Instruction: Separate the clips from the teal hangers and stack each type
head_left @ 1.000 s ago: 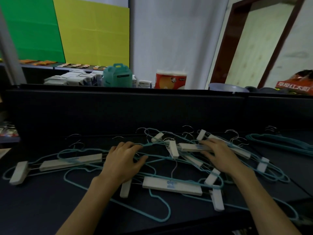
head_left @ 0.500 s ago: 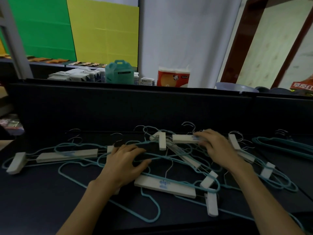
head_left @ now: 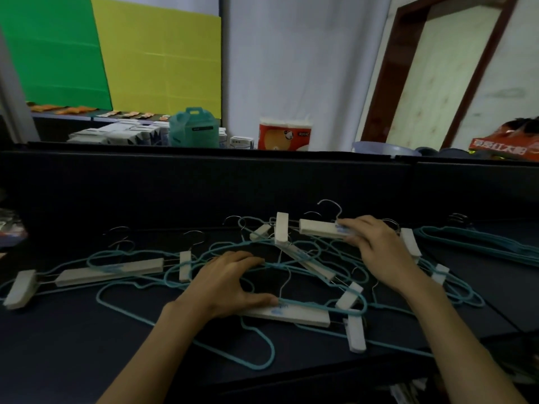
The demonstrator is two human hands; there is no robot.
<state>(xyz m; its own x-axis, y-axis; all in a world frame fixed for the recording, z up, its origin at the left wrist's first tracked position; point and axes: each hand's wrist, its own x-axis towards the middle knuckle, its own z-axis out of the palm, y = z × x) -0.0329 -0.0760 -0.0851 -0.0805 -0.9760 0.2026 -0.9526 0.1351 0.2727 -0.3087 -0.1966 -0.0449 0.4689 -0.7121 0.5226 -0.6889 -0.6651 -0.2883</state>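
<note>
A tangle of teal wire hangers (head_left: 253, 360) and white clip hangers covers the dark table (head_left: 73, 345). My left hand (head_left: 227, 282) lies palm down on the teal wires in the middle, fingers spread, thumb against a long white bar (head_left: 291, 313). My right hand (head_left: 376, 249) grips the right end of another white clip bar (head_left: 320, 228), lifted a little at the back of the pile. A white clip hanger (head_left: 108, 271) lies at the left. A separate bundle of teal hangers (head_left: 481, 243) rests at the right.
A dark partition wall (head_left: 204, 185) stands right behind the pile. Beyond it sit a teal container (head_left: 194, 128), a red tissue pack (head_left: 284, 137) and small boxes (head_left: 116, 135). The table's front edge runs below my forearms.
My right hand has taken hold of a white clip bar and raised it toward the back. The left hand has slid slightly forward on the teal wires. The camera has shifted.
</note>
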